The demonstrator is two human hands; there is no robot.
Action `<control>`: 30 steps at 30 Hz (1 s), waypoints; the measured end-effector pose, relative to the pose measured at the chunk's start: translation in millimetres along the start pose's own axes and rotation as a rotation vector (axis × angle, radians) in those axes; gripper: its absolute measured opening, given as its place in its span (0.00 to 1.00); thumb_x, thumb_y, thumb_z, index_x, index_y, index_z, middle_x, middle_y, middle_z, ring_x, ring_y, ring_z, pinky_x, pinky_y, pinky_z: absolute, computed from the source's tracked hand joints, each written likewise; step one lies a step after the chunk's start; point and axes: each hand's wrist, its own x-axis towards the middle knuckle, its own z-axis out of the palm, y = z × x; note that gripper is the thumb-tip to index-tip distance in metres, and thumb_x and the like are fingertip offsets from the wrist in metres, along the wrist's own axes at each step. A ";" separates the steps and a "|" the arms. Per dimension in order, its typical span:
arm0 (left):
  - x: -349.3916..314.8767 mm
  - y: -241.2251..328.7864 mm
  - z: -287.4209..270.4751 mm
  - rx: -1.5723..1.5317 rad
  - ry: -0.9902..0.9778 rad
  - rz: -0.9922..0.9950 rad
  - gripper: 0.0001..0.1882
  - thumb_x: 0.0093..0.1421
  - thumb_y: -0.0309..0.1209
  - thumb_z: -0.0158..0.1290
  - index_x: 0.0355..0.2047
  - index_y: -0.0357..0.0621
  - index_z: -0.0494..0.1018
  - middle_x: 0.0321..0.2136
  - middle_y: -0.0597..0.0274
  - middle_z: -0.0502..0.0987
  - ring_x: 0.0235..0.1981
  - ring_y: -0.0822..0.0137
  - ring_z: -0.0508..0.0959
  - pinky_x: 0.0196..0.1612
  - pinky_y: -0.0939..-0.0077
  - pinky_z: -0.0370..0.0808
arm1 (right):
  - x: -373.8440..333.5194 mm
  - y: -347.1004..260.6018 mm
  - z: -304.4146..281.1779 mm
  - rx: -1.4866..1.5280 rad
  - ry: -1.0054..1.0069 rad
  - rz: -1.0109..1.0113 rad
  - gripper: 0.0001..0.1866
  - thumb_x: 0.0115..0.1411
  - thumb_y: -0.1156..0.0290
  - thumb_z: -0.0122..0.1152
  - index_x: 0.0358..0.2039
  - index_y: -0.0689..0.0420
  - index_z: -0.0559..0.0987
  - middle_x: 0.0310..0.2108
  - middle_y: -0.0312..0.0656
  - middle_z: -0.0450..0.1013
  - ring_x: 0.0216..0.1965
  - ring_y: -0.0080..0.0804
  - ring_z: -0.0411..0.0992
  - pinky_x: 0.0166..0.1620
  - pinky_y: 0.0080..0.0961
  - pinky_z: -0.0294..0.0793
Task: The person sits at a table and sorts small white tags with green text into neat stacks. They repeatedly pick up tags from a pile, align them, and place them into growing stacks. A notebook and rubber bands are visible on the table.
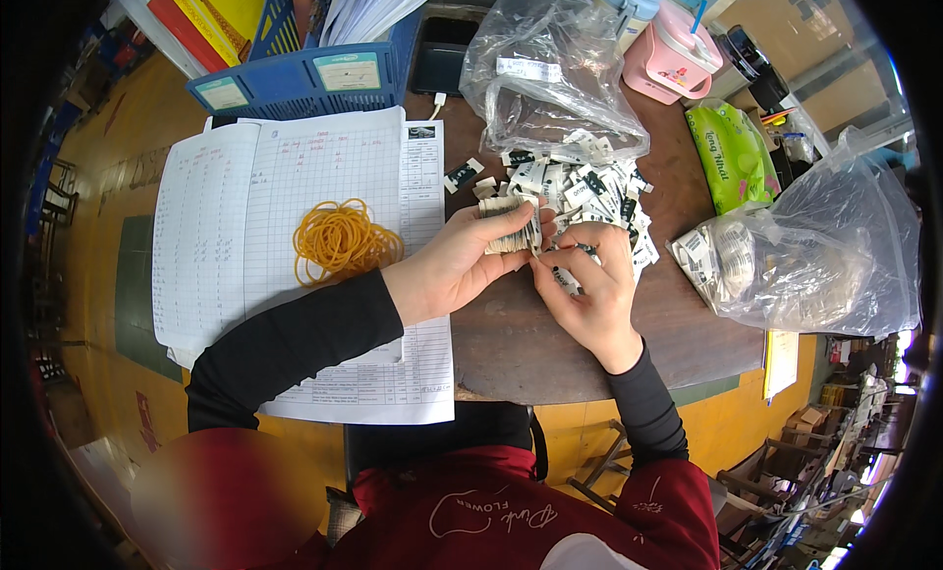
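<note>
My left hand (460,263) is closed around a thick stack of small white fabric labels (511,228), thumb across the top. Against the stack's right end, the thumb and fingers of my right hand (595,287) are pinched together at the label edges; how many labels are between them is hidden. Just beyond both hands lies a loose heap of black-and-white labels (599,192), some partly covered by my right fingers. A clear plastic bag (550,74) rests at the heap's far side.
Yellow rubber bands (344,241) sit on an open ruled notebook (206,226) at left. Behind it stands a blue file holder (295,79), with a phone (444,54) beside it. Rightward are a pink cup (671,54), a green tissue pack (729,158) and a plastic bag of labels (815,266).
</note>
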 end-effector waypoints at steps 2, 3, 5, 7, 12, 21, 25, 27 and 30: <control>-0.1 -0.3 -0.6 -0.010 -0.010 0.009 0.18 0.72 0.34 0.50 0.58 0.39 0.68 0.50 0.61 0.76 0.52 0.69 0.77 0.57 0.70 0.77 | -0.3 -0.6 -0.7 0.041 -0.008 0.025 0.10 0.44 0.81 0.72 0.27 0.57 0.80 0.37 0.38 0.73 0.38 0.37 0.71 0.42 0.30 0.68; 0.4 -0.2 -0.8 -0.019 0.009 0.017 0.17 0.72 0.34 0.52 0.56 0.39 0.70 0.49 0.61 0.77 0.51 0.69 0.78 0.56 0.71 0.78 | -0.9 -1.7 -1.3 0.063 -0.011 0.045 0.09 0.43 0.82 0.71 0.26 0.57 0.80 0.36 0.39 0.72 0.38 0.37 0.71 0.42 0.30 0.68; 2.1 0.6 -1.3 -0.052 0.020 0.041 0.14 0.70 0.33 0.54 0.52 0.40 0.72 0.46 0.60 0.78 0.50 0.69 0.78 0.53 0.72 0.78 | -2.2 -3.0 -3.5 0.153 -0.014 0.092 0.09 0.43 0.83 0.70 0.25 0.58 0.79 0.35 0.40 0.71 0.38 0.35 0.70 0.42 0.28 0.69; 4.0 3.3 -2.3 -0.045 0.030 0.053 0.14 0.70 0.33 0.54 0.52 0.39 0.72 0.46 0.60 0.78 0.51 0.68 0.78 0.54 0.72 0.79 | -3.0 -2.6 -7.2 0.288 -0.016 0.139 0.08 0.44 0.84 0.68 0.24 0.59 0.78 0.35 0.41 0.71 0.38 0.33 0.70 0.43 0.26 0.69; 1.2 3.5 0.8 -0.019 0.014 0.000 0.16 0.70 0.31 0.54 0.54 0.37 0.71 0.49 0.58 0.77 0.53 0.66 0.78 0.58 0.71 0.79 | 1.3 8.9 -11.6 0.290 0.319 0.397 0.07 0.49 0.84 0.67 0.25 0.60 0.76 0.33 0.41 0.73 0.36 0.32 0.72 0.42 0.27 0.70; -2.5 3.3 6.6 0.005 -0.020 -0.063 0.20 0.69 0.30 0.56 0.59 0.42 0.68 0.54 0.62 0.74 0.54 0.69 0.77 0.58 0.70 0.78 | 2.2 3.3 -4.6 0.005 -0.049 0.135 0.08 0.47 0.78 0.71 0.27 0.56 0.79 0.42 0.39 0.75 0.43 0.39 0.71 0.48 0.33 0.67; -2.6 2.0 5.4 0.025 -0.039 -0.055 0.18 0.69 0.31 0.56 0.57 0.41 0.70 0.52 0.62 0.75 0.52 0.69 0.77 0.56 0.69 0.79 | 4.6 3.4 -7.3 0.063 -0.113 0.165 0.11 0.47 0.78 0.72 0.32 0.56 0.79 0.45 0.41 0.75 0.47 0.40 0.71 0.53 0.33 0.69; -2.4 2.9 4.0 0.041 -0.044 -0.083 0.17 0.69 0.31 0.56 0.56 0.41 0.71 0.51 0.61 0.76 0.51 0.69 0.78 0.56 0.69 0.79 | 6.0 4.9 -7.7 0.122 -0.109 0.171 0.20 0.47 0.77 0.74 0.42 0.55 0.77 0.49 0.42 0.75 0.52 0.42 0.71 0.56 0.35 0.68; -2.1 2.2 3.8 0.073 -0.066 -0.055 0.16 0.68 0.31 0.56 0.55 0.40 0.72 0.49 0.60 0.78 0.51 0.68 0.78 0.55 0.68 0.79 | 6.8 8.0 -7.3 0.182 -0.115 0.193 0.40 0.46 0.75 0.77 0.60 0.54 0.69 0.57 0.44 0.74 0.60 0.44 0.69 0.61 0.37 0.67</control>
